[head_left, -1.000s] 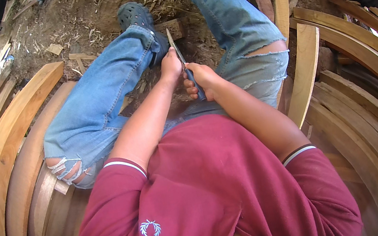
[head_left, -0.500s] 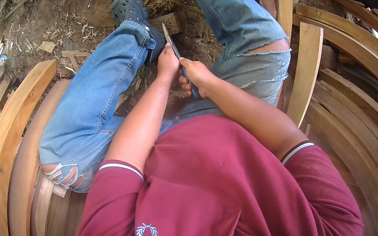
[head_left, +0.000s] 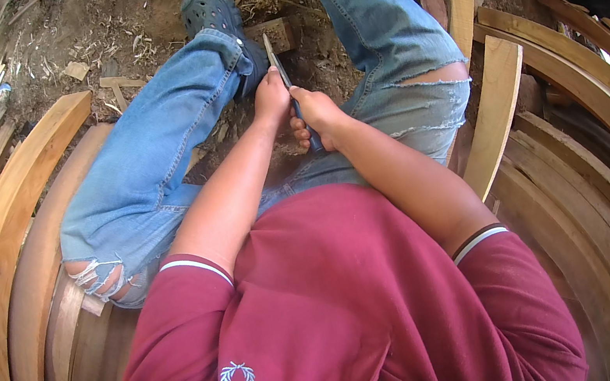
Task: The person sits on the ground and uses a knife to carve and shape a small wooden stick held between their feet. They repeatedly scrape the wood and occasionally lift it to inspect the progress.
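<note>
Between my knees is a knife (head_left: pixel 280 68) with a long narrow blade, its pointed tip directed away from me and a little left. My right hand (head_left: pixel 316 114) is wrapped round its blue handle, and the handle's butt shows below the fingers. My left hand (head_left: pixel 272 99) is closed against the left side of the blade, just ahead of my right hand. Its fingertips are mostly hidden, so I cannot tell whether it pinches the blade or a thin piece beside it. A small wooden block (head_left: pixel 272 36) lies on the ground beyond the blade tip.
Long curved wooden planks (head_left: pixel 21 193) lie at my left, and more planks (head_left: pixel 573 190) at my right. An upright board end (head_left: pixel 496 110) stands close to my right knee. My dark clog (head_left: pixel 211 11) rests on dirt ground (head_left: pixel 137 14) strewn with wood chips.
The knife and both hands have shifted very slightly away from me and to the right. Both hands keep their closed hold.
</note>
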Action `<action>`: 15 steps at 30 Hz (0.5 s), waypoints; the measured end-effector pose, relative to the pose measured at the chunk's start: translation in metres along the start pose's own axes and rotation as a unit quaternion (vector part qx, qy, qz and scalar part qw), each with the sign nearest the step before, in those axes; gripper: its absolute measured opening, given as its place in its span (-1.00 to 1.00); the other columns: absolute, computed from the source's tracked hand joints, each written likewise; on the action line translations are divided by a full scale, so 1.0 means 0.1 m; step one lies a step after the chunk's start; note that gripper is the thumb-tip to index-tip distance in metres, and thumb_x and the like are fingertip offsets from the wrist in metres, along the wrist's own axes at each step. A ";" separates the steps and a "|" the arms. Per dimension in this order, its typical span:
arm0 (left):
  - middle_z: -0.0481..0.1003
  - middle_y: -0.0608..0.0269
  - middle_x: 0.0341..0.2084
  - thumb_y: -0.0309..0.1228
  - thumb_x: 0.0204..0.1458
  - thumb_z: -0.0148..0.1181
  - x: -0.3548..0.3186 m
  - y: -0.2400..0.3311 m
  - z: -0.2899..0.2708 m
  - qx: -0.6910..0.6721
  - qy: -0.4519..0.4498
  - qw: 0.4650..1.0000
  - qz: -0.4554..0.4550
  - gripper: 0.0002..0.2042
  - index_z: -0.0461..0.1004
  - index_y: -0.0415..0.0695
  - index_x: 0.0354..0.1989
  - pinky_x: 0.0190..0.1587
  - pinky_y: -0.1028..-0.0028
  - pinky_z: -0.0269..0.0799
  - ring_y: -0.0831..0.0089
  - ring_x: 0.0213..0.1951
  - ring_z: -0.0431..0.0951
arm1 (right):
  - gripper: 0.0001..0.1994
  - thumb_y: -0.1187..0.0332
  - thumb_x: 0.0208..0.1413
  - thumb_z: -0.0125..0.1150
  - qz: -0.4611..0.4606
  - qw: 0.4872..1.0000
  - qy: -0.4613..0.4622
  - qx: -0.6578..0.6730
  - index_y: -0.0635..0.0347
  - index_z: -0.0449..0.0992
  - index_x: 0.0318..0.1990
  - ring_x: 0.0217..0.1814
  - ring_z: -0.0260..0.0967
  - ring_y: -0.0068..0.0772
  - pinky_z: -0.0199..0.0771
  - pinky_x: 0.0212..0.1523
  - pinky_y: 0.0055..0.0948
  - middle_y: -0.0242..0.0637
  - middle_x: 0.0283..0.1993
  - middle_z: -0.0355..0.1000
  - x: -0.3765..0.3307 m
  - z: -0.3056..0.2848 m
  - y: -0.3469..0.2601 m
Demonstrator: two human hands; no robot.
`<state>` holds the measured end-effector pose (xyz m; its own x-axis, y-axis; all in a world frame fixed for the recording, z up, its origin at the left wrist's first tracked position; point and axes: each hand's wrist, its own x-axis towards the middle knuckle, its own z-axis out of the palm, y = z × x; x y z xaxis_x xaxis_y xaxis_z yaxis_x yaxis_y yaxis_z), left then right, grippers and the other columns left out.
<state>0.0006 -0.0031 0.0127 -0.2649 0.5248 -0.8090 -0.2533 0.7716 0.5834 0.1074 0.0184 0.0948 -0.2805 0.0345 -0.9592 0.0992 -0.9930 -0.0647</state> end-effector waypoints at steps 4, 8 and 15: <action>0.47 0.15 -0.51 -0.08 0.37 -0.31 -0.01 -0.08 0.03 0.095 0.054 0.987 0.114 -0.51 0.45 -0.20 -0.33 -0.28 0.27 0.38 0.29 -0.45 0.47 | -0.61 -0.02 0.36 -0.20 -0.002 1.000 -0.012 -0.012 0.10 0.21 -0.34 -0.76 -0.02 -0.47 0.09 -0.70 -0.34 -0.42 -0.67 0.10 -0.04 -0.04 0.05; 0.52 0.03 -0.43 -0.08 0.37 -0.30 -0.03 0.01 -0.02 -0.019 -0.011 1.000 -0.003 -0.50 0.47 -0.25 -0.29 -0.12 0.21 0.36 0.17 -0.32 0.51 | -0.62 0.00 0.35 -0.20 -0.006 0.999 0.003 -0.034 0.14 0.22 -0.32 -0.74 0.01 -0.46 0.10 -0.68 -0.33 -0.39 -0.66 0.11 0.01 0.00 -0.05; 0.50 0.08 -0.46 -0.08 0.37 -0.28 0.09 -0.10 0.02 -0.003 -0.010 1.000 0.014 -0.50 0.48 -0.24 -0.30 -0.16 0.21 0.37 0.24 -0.36 0.49 | -0.62 -0.02 0.35 -0.19 -0.002 0.998 0.019 -0.059 0.12 0.23 -0.32 -0.73 0.02 -0.49 0.11 -0.68 -0.33 -0.39 -0.64 0.14 0.03 -0.03 -0.05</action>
<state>0.0023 -0.0054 0.0001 -0.2539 0.5534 -0.7933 -0.2522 0.7539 0.6066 0.1086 0.0242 0.0915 -0.2442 0.0450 -0.9687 0.2096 -0.9728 -0.0981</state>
